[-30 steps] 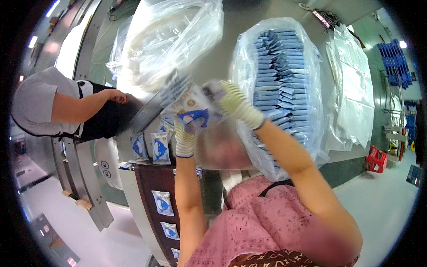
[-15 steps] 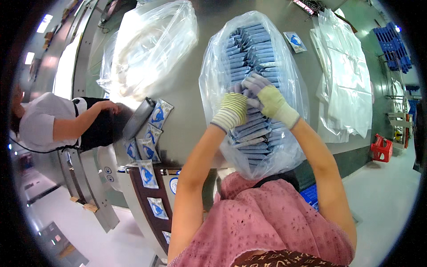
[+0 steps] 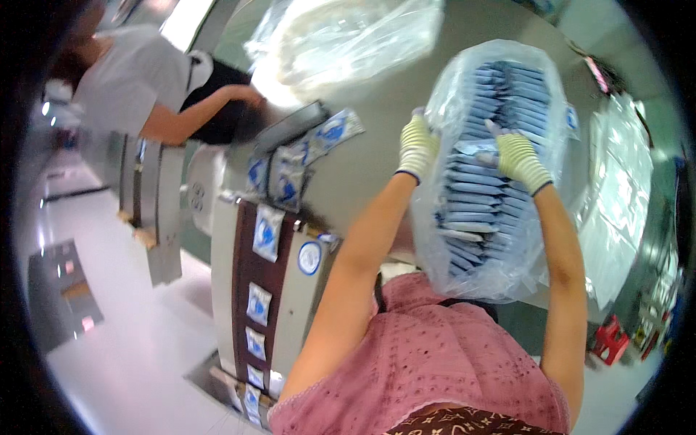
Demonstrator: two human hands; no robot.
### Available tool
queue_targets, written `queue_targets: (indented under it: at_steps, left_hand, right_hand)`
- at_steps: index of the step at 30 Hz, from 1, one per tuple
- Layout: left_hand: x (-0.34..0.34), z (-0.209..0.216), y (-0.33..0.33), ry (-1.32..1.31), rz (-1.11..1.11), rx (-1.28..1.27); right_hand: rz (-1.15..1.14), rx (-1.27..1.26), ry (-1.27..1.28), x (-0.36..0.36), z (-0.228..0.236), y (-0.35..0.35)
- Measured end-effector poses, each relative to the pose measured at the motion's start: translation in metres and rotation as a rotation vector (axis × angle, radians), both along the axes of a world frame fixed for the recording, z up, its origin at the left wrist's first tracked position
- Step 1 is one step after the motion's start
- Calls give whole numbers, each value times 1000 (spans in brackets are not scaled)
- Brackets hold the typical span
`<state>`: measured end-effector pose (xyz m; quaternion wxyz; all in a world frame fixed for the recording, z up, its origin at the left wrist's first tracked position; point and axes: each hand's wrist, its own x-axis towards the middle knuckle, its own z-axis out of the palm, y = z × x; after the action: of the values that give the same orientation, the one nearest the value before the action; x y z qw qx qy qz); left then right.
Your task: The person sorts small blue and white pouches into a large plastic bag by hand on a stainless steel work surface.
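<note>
Smooth gray metal tops our big table (image 3: 384, 94), and a pale, shiny floor (image 3: 145, 304) shows off to the left. On the table, in front of us, lies a clear plastic bag (image 3: 507, 283). Inside it, blue packets (image 3: 471, 196) stand close together in two long rows.

Our left hand (image 3: 419, 145), in a striped glove, is at the left side of the bag. We cannot tell if its fingers pinch the plastic. Our right hand (image 3: 518, 156) is over the rows, with its thumb and one finger looking apart. One paler packet (image 3: 473, 147) lies by those fingers, on top of the others, and we cannot tell if they grip it.

We think this bag is mostly full, since the rows run almost from end to end. The paler packet does not look tucked in yet, and the bag does not look shut. More is left: a few loose packets (image 3: 288, 174) lie by a dark metal chute (image 3: 293, 127), and others sit in a line on the brown belt (image 3: 267, 272). Another clear bag (image 3: 341, 43) lies near a co-worker's hand (image 3: 250, 96). Flat white bags (image 3: 616, 188) on the right look unused.
</note>
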<state>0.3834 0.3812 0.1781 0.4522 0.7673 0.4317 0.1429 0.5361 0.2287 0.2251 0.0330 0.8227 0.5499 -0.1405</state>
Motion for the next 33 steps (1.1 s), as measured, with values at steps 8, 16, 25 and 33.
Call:
queue_targets:
  at_steps: [8, 16, 25, 33]
  left_hand:
    - [-112, 14, 48, -293, -161, -26]
    - [-316, -38, 189, 506, -21, -13]
    - [-286, -105, 138, -135, -282, -274]
    - [-235, -97, 63, 32, -569, 254]
  right_hand:
    - [185, -36, -147, -31, 1, 27]
    - [-3, 363, 1027, -247, -34, 169]
    - [-135, 409, 1364, -314, -136, 203]
    - [221, 235, 599, -221, -167, 118]
